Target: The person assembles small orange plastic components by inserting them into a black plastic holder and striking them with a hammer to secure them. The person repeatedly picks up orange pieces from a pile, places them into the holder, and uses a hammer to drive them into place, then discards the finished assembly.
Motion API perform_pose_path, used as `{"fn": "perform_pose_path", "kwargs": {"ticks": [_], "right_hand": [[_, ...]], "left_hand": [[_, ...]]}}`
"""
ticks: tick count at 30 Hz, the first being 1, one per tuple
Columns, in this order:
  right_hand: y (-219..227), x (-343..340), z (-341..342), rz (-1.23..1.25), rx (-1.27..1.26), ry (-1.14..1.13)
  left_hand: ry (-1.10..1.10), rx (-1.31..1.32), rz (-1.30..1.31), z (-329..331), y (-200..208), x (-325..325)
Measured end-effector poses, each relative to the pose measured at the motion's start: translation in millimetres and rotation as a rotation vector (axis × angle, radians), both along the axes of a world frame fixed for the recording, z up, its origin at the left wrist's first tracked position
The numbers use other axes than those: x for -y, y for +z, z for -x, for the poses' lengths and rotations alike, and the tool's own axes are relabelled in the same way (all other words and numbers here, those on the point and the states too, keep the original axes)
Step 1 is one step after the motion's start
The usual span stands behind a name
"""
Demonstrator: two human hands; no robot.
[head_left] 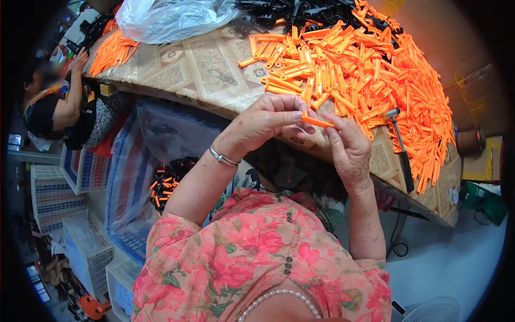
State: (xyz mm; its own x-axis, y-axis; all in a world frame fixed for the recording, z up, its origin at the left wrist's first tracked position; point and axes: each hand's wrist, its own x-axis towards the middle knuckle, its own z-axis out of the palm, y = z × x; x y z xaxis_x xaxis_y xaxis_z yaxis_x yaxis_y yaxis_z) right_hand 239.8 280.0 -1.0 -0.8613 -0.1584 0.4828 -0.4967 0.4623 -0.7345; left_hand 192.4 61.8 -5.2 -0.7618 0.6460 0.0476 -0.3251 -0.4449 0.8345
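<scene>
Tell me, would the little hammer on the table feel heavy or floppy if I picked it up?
The hammer would probably feel stiff, since it looks straight. It may feel heavier at the head, which looks like metal. Loose orange pieces around its head might slide if you lift it.

You hold one orange piece (318, 122) in the air just beside the table's near edge: a slim, straight strip with a smooth-looking face, its left end pinched by your left hand (281, 119) and its right end by your right hand (347, 142). It lies nearly crosswise to you, the left end a little farther from your body than the right.

Beyond it, your heap of matching orange pieces (370, 88) covers much of the right side of the table (214, 64), long and narrow, jumbled at many angles, thinning out toward the near right corner.
</scene>
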Motion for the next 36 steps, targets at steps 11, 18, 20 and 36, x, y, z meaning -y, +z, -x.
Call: {"fn": "perform_pose_path", "kwargs": {"ticks": [11,18,20,36], "right_hand": [[21,19,26,-0.518,-0.470,0.019],[33,27,109,-0.538,-0.263,-0.006],[29,24,146,-0.542,-0.267,-0.088],[23,28,244,-0.692,-0.436,-0.209]], "left_hand": [[0.287,0.170,-0.121,-12,-10,-11],[0.578,0.124,-0.097,-7,-6,9],[0.598,0.117,-0.085,-6,-3,15],[0.668,0.020,0.026,-10,-9,45]]}}
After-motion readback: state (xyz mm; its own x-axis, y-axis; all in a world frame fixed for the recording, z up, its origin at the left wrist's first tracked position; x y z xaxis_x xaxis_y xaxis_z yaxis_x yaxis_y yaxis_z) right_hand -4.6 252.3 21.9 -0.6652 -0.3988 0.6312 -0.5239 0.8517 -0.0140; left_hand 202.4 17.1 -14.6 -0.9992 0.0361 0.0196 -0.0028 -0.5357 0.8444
